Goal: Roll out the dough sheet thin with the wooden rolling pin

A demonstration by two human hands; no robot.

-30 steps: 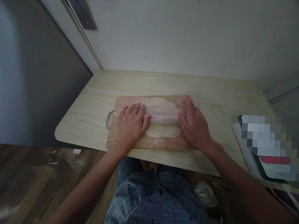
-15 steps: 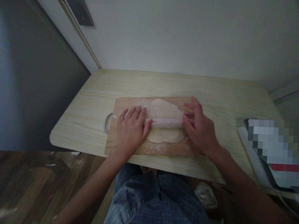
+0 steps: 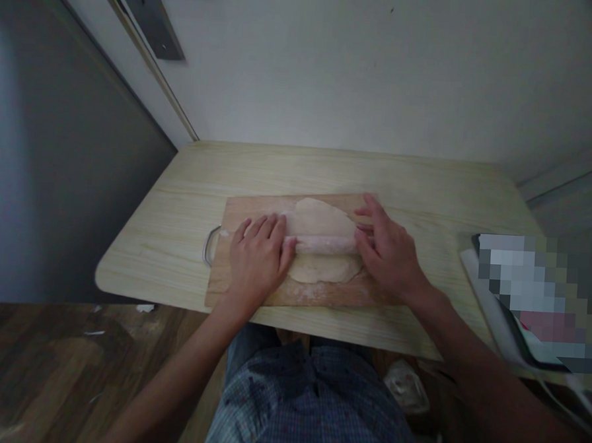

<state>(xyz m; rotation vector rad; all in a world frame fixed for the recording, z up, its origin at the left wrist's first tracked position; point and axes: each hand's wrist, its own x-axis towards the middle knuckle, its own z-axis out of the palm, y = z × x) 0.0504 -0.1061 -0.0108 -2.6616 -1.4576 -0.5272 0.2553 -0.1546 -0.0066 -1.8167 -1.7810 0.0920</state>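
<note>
A flat sheet of pale dough (image 3: 321, 217) lies on a floured wooden cutting board (image 3: 249, 209) with a metal handle at its left end. A rolling pin (image 3: 324, 244) lies across the dough from left to right. My left hand (image 3: 257, 259) rests flat on the pin's left end, fingers stretched out and together. My right hand (image 3: 386, 251) presses on the pin's right end, fingers extended over it. Both palms cover the pin's ends.
The board sits on a light wooden table (image 3: 188, 196) against a white wall. A tablet-like device (image 3: 524, 306), partly blurred, lies at the table's right edge. A dark panel stands at the left, and wooden floor (image 3: 45, 367) shows below.
The rolling pin has shifted slightly towards me over the dough, and both hands moved with it. The dough and board stay where they were.
</note>
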